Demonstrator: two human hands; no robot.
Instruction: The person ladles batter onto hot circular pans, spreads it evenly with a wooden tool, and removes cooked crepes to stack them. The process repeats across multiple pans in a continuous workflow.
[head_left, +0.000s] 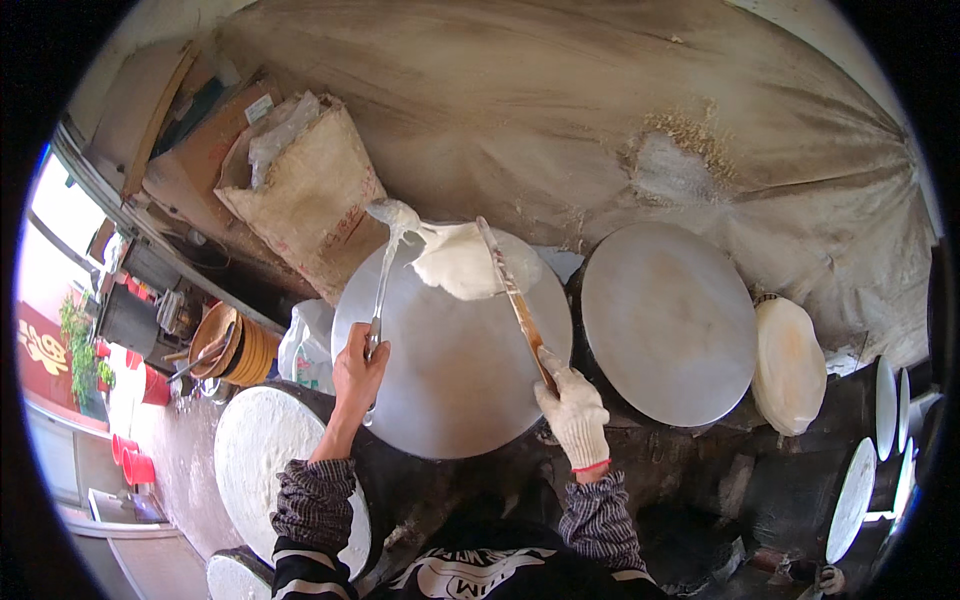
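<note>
My bare left hand (358, 369) grips the thin handle of a metal ladle (386, 276). The ladle's head is coated in white batter and hangs over the far left edge of a round flat griddle (442, 375). In a knitted white glove, my right hand (571, 409) holds a long wooden spreading stick (519, 307), its far end smeared with batter. Between the two tools a thick pool of white batter (457, 259) lies near the griddle's far rim. A strand of batter links it to the ladle's head.
A second round griddle (667, 322) stands to the right, beside a stack of thin pale flatbreads (789, 366). At the left is a wide round container of white batter (262, 457). A paper sack (315, 195) leans behind the griddle, against brown sheeting (487, 112). Wooden tubs (232, 349) stand farther left.
</note>
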